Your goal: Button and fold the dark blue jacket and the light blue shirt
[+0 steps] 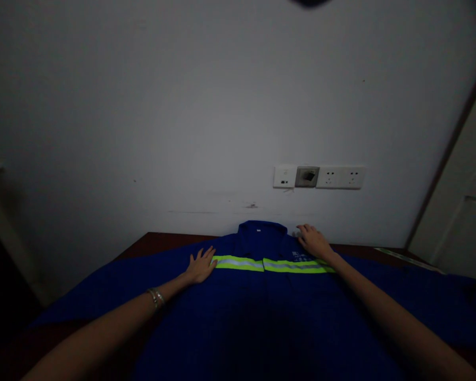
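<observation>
A blue work jacket (pixel 238 288) lies spread face up, its collar (pixel 262 228) toward the wall and its sleeves stretched out to both sides. Across the chest runs a yellow-green and silver reflective strip (pixel 238 263). My left hand (pixel 201 265) rests flat on the jacket at the strip's left end, fingers spread. On the other side, my right hand (pixel 313 241) is over the shoulder beside the collar, above a small white logo (pixel 295 254); its fingers are slightly bent and apart, with nothing held. The jacket's lower part is in dark shadow.
Under the jacket is a dark reddish table (pixel 158 242) against a pale wall (pixel 182 106). Wall sockets (pixel 339 178) are above its back edge. A thin strip (pixel 410 258) lies at the back right, near a white door (pixel 464 227).
</observation>
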### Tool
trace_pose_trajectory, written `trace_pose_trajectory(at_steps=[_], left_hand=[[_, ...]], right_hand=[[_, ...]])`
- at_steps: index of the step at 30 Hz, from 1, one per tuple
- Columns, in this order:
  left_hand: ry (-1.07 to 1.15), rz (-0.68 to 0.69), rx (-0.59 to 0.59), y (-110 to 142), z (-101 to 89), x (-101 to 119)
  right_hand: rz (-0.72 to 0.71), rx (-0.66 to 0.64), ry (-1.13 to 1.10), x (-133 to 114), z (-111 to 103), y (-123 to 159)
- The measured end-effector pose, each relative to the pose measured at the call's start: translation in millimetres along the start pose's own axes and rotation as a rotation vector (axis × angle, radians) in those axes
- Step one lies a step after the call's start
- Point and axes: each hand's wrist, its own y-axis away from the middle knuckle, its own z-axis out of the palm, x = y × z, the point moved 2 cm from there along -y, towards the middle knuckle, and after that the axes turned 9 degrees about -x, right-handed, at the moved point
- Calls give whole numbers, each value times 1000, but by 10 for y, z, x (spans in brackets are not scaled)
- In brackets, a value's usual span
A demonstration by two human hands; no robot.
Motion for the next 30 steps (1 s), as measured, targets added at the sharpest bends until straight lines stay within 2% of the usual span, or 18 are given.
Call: trace_pose_trajectory(at_steps=[4, 6, 8, 11, 14, 17, 22, 25, 30], left_hand=[[14, -1, -4, 26, -15, 20], [7, 6, 65, 8, -74, 52], [-5, 10, 187, -69, -181, 95], [31, 23, 309, -323, -388, 166], [108, 43, 276, -686, -566, 235], [138, 63, 208, -1011, -637, 304], [167, 47, 142, -1291, -509, 359], [179, 18, 147, -1359, -434, 311], [164, -3, 185, -1415, -425, 180]], right_hand=[[-210, 34, -84, -513, -263, 264], [-327, 16, -159, -837, -341, 430], [-412, 4, -258, -1162, -390, 595], [-519, -49, -393, -1607, -417, 802], [-574, -115, -443, -1979, -420, 922], [-598, -186, -479, -2290, -417, 948], [-606, -246, -514, -2611, -389, 918], [-603, -243, -513, -2657, -367, 934], [-573, -230, -519, -2635, -347, 971]])
